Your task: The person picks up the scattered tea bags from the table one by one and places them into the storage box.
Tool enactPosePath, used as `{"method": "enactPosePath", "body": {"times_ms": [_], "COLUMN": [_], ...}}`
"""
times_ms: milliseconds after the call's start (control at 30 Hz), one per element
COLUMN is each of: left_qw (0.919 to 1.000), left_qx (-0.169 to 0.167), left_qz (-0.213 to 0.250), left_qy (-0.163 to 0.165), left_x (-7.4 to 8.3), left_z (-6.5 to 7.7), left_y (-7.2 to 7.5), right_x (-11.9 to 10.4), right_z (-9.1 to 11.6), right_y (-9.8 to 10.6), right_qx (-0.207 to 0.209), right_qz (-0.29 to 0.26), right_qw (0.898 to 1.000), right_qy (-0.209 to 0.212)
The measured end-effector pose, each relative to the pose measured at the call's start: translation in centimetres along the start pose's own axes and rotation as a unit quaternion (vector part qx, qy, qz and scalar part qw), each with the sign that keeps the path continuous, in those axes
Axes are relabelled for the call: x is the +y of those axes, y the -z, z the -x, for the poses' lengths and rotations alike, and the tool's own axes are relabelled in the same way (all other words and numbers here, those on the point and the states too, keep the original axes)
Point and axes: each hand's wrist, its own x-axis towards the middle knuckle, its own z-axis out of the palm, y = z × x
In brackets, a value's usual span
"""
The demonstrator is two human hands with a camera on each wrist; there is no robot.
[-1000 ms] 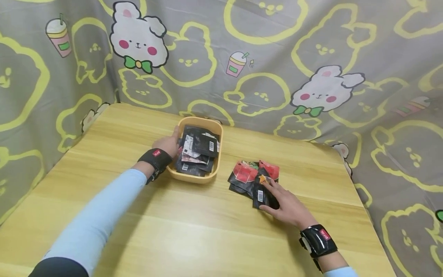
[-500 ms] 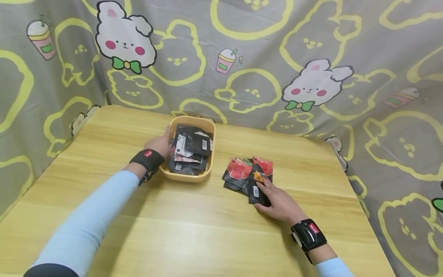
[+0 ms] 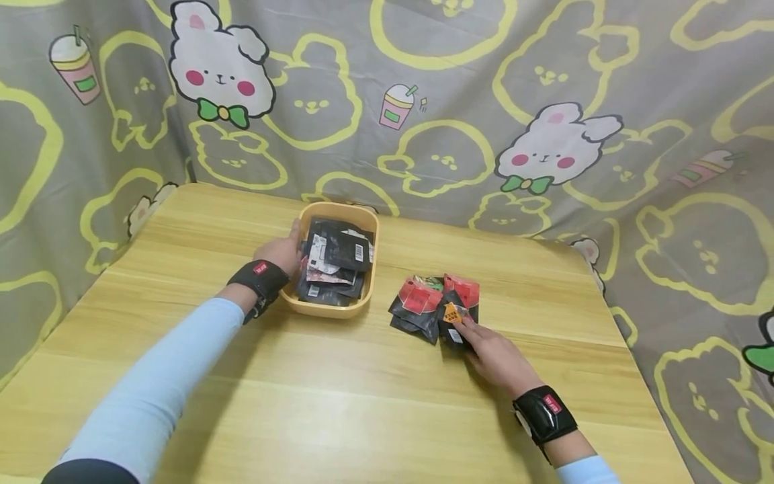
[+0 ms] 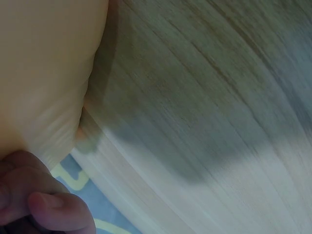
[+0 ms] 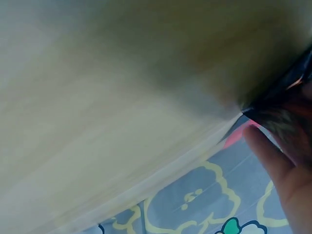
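Note:
A yellow plastic bin (image 3: 326,310) stands left of centre, with several black and printed packets (image 3: 347,250) stacked in it. My left hand (image 3: 279,255) holds the bin's left side; in the left wrist view its fingers (image 4: 63,209) are curled beside the smooth wall. Right of the bin lies a small group of red-and-black packets (image 3: 416,306). My right hand (image 3: 497,356) pinches the near end of a black packet (image 3: 450,329) with an orange label, its near end raised. In the right wrist view a fingertip (image 5: 253,134) sits beside the dark foil, and the rest is cut off.
The light wooden table (image 3: 338,410) carries the bin near its back edge. A grey cartoon curtain (image 3: 435,81) hangs behind the table and along both sides.
My view has swung slightly right. The right fingers have closed on the orange-labelled packet and tipped its near end up off the table. The left hand stays at the bin.

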Motion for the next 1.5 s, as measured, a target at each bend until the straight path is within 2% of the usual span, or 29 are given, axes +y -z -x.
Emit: {"method": "enactPosePath", "body": {"times_ms": [100,267,533,700,867,1033,1167,1300,1500], "left_qw": [1.0,0.9999,0.9999,0.9999,0.9999,0.9998,0.9997,0.9998,0.9997], "left_qx": [0.003,0.008,0.01,0.013,0.01,0.009,0.017,0.02,0.02], "left_qz": [0.004,0.007,0.008,0.008,0.008,0.016,0.015,0.008,0.015], "left_qy": [0.001,0.002,-0.002,0.002,0.01,0.005,-0.004,-0.005,-0.002], "left_x": [-0.1,-0.2,-0.2,0.1,0.2,-0.3,-0.6,-0.6,-0.7], "left_z": [0.1,0.3,-0.1,0.1,0.5,0.2,-0.2,-0.2,-0.2], "left_y": [0.2,0.2,-0.1,-0.1,0.1,0.0,-0.6,-0.9,-0.7], "right_x": [-0.3,-1.4,-6.0,-9.7,-13.0,-15.0,-15.2,-14.2,-11.2], "right_z": [-0.8,-3.2,-10.2,-14.4,-17.0,-18.3,-18.8,-18.2,-16.4], "right_y": [0.8,2.8,5.5,5.6,5.2,4.8,4.7,4.9,5.7], "right_qx": [0.03,0.053,0.057,0.063,0.06,0.05,-0.015,-0.088,-0.08], "right_qz": [-0.016,-0.026,-0.005,0.009,0.031,0.047,0.008,-0.062,-0.109], "right_qw": [0.999,0.998,0.998,0.996,0.993,0.991,0.993,0.99,0.99], "right_qy": [-0.013,-0.027,0.013,0.059,0.101,0.118,0.12,0.096,0.039]}}
